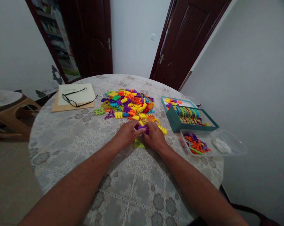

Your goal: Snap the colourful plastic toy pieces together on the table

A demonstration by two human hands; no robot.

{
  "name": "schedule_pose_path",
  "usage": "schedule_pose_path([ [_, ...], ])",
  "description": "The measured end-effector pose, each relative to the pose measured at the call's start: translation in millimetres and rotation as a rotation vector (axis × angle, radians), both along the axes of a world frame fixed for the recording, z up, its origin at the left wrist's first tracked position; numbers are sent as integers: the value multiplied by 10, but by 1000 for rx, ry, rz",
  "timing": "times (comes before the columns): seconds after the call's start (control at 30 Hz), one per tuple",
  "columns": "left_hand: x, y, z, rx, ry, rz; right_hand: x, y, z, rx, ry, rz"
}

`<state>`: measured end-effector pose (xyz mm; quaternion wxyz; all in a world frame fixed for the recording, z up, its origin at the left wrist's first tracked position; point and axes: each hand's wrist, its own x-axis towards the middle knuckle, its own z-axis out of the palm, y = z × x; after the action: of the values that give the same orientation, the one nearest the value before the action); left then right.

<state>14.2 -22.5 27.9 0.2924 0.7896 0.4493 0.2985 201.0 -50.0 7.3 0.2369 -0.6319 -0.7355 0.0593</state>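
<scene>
Both hands meet over the middle of the table, close to the near edge of a pile of colourful plastic building pieces (132, 102). My left hand (127, 131) and my right hand (155, 135) are closed on a purple building piece (142, 127) between them; the fingers cover much of it. Just below the hands lies a lime-green flat piece (139, 144). Beyond the right fingers is a yellow ridged piece (163, 130). A joined yellow row (118, 115) with a blue end lies at the pile's front left.
Eyeglasses (73, 103) rest on papers (85, 94) at the left. To the right stand a green box (177, 124) of beaded strands and a clear plastic container (183, 142) of pieces, its lid side holding something white. A patterned cloth (132, 188) covers the round table.
</scene>
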Motion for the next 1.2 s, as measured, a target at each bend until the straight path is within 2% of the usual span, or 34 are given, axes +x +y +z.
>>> schedule_pose_path([
  [0.1, 10, 2, -41, -40, -41, -9, 45, -11, -24, 18, 66, -17],
  [0.27, 16, 57, -174, -71, -63, 23, 51, -38, -58, -38, -76, 18],
  [0.33, 17, 63, -176, -94, -73, 18, 54, -33, -75, -5, -21, 8],
  [0.4, 20, 53, -138, -131, -100, 6, 65, -25, -84, 65, 132, 17],
  [0.5, 22, 29, -59, -183, -139, -29, 89, -29, -73, 123, 359, 175],
  [0.57, 16, 22, -22, -208, -141, -58, 100, -42, -50, 114, 418, 306],
  [0.8, -25, 22, -2, -160, -138, -249, 91, -104, 57, -93, 530, 496],
  [0.87, -15, 6, -5, -153, -120, -223, 72, -119, 71, -97, 577, 510],
  [1.03, 41, -32, -24, -127, -105, 7, -57, -188, 59, -82, 547, 406],
  [1.2, 77, -58, 2, -116, -197, 97, -245, -297, 54, -183, 551, 394],
])
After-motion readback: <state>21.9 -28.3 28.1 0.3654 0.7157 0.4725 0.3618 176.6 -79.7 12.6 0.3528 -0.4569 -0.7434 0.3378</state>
